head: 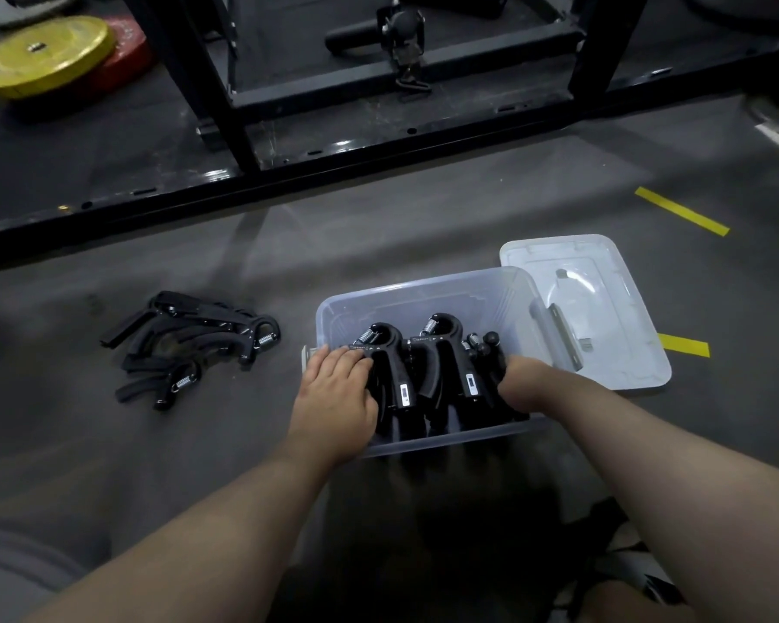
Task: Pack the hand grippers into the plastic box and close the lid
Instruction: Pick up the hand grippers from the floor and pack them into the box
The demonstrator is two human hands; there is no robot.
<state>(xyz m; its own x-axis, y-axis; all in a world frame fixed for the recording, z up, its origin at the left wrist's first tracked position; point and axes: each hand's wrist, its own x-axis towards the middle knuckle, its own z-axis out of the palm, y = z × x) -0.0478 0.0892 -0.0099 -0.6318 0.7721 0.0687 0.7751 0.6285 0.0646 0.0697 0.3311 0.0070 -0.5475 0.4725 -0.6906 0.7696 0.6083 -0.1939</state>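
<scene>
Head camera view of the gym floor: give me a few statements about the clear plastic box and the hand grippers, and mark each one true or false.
1. The translucent plastic box is open; its clear plastic lid lies on the grey floor to its right. True.
2. Every black hand gripper is packed. False: a pile of black grippers lies on the floor left of the box.
3. The left hand and right hand both reach the grippers in the box. True.
4. The round yellow weight plate rests on the lid. False: it lies far off, at the upper left.
</scene>
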